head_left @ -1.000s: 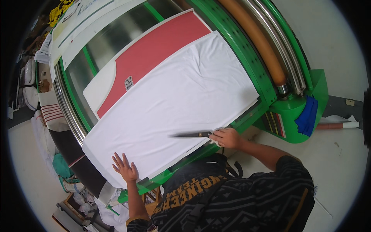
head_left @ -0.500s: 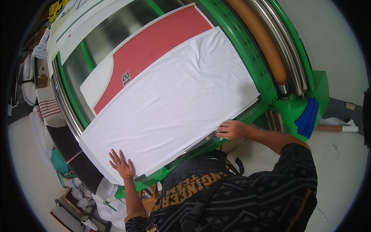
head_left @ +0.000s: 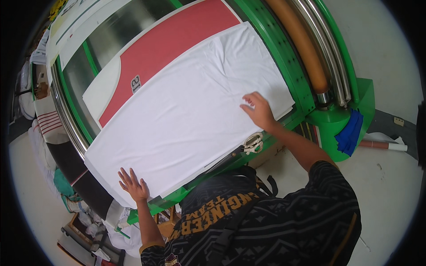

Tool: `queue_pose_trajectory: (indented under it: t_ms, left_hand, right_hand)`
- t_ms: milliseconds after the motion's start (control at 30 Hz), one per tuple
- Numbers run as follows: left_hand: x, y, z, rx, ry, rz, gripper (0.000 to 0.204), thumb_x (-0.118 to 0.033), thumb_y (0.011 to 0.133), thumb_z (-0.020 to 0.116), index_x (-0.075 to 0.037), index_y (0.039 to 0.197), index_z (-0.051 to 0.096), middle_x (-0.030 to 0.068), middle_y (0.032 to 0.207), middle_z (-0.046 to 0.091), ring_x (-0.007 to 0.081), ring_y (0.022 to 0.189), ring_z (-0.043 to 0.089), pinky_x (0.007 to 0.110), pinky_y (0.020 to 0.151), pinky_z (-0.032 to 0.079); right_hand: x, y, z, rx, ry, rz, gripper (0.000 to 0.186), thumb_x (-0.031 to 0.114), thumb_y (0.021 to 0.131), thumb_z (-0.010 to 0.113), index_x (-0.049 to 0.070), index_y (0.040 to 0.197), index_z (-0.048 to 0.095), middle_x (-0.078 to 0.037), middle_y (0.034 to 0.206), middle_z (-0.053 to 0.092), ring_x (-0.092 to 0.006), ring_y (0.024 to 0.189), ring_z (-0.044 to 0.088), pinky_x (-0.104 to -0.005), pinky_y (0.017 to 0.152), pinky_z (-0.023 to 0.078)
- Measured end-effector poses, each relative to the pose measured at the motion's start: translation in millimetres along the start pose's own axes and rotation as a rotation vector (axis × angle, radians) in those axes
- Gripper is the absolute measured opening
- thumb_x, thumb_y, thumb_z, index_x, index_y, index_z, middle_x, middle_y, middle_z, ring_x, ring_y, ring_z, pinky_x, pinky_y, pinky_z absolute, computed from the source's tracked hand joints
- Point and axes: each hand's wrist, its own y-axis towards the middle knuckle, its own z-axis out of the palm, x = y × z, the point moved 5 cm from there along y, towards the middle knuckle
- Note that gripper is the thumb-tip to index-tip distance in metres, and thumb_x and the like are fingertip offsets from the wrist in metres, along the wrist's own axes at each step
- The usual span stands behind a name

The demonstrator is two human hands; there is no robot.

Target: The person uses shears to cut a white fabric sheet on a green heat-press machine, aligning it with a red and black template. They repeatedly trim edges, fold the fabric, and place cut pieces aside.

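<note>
One broad white cloth [head_left: 177, 119] lies across the near side of the machine bed, mostly flat, with creases bunched toward its far right corner, and its far edge covers part of a red-and-white panel [head_left: 164, 48]. Here's the left hand [head_left: 134, 186], palm down near the cloth's left end, fingers spread well apart, gripping nothing! And the right hand [head_left: 258, 111] is out over the right side, fingers loosely curled, thumb apart, nothing between them; whether it touches the fabric, I can't tell. Just nearer the body, scissors [head_left: 234, 154] with pale-wrapped handles lie along the bed's front edge, out of both hands. I'd call this the smoothing step, cloth laid and being flattened. The next move, I reckon, calls for an open right palm and a light outward sweep over those creases, the left anchoring. Beyond run the green frame [head_left: 284, 62] and an orange-brown roller [head_left: 306, 48].
</note>
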Motion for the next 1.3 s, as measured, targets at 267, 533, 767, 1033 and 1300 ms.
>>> queue_pose_trajectory:
  t_ms: [267, 533, 767, 1033, 1300]
  left_hand:
    - [0.2, -1.0, 0.6, -0.001, 0.002, -0.024, 0.072, -0.051, 0.111, 0.041, -0.021, 0.176, 0.040, 0.0181, 0.188, 0.019, 0.0428, 0.174, 0.013, 0.068, 0.134, 0.004]
    - [-0.1, -1.5, 1.4, -0.012, -0.017, -0.032, 0.072, -0.050, 0.110, 0.042, -0.020, 0.175, 0.042, 0.0169, 0.188, 0.020, 0.0416, 0.174, 0.013, 0.067, 0.134, 0.003]
    - [0.8, -0.2, 1.7, -0.021, -0.018, -0.036, 0.073, -0.048, 0.108, 0.046, -0.019, 0.174, 0.045, 0.0168, 0.188, 0.021, 0.0408, 0.175, 0.013, 0.067, 0.135, 0.003]
    - [-0.4, 4.1, -6.7, -0.002, -0.024, -0.037, 0.074, -0.051, 0.108, 0.047, -0.018, 0.174, 0.045, 0.0179, 0.188, 0.022, 0.0428, 0.174, 0.014, 0.068, 0.134, 0.004]
    - [9.5, 3.9, -2.0, 0.045, -0.005, -0.108, 0.073, -0.052, 0.109, 0.054, -0.020, 0.174, 0.043, 0.0180, 0.185, 0.025, 0.0416, 0.173, 0.017, 0.068, 0.131, 0.012]
  right_hand:
    - [-28.4, 12.4, 7.1, 0.046, -0.015, 0.027, 0.017, 0.002, 0.096, 0.084, 0.000, 0.109, 0.073, -0.009, 0.100, 0.069, -0.0216, 0.081, 0.068, -0.0340, 0.075, 0.057]
    - [-36.8, 4.6, -27.5, -0.015, -0.014, 0.123, 0.012, 0.005, 0.099, 0.081, 0.000, 0.105, 0.071, -0.010, 0.096, 0.072, -0.0221, 0.084, 0.070, -0.0340, 0.080, 0.057]
    - [-58.4, -99.3, -86.3, 1.617, -0.557, 0.881, 0.029, 0.024, 0.087, 0.079, 0.010, 0.111, 0.088, -0.009, 0.098, 0.085, -0.0254, 0.089, 0.078, -0.0411, 0.086, 0.062]
    - [-55.8, 128.7, -89.4, 0.179, -0.288, 0.119, 0.024, 0.019, 0.104, 0.070, 0.001, 0.117, 0.078, -0.021, 0.120, 0.077, -0.0410, 0.114, 0.072, -0.0485, 0.102, 0.056]
    - [-57.8, 286.0, -72.6, 0.035, -0.333, -0.097, 0.032, 0.014, 0.096, 0.080, 0.006, 0.126, 0.075, -0.017, 0.136, 0.069, -0.0377, 0.118, 0.068, -0.0442, 0.104, 0.054]
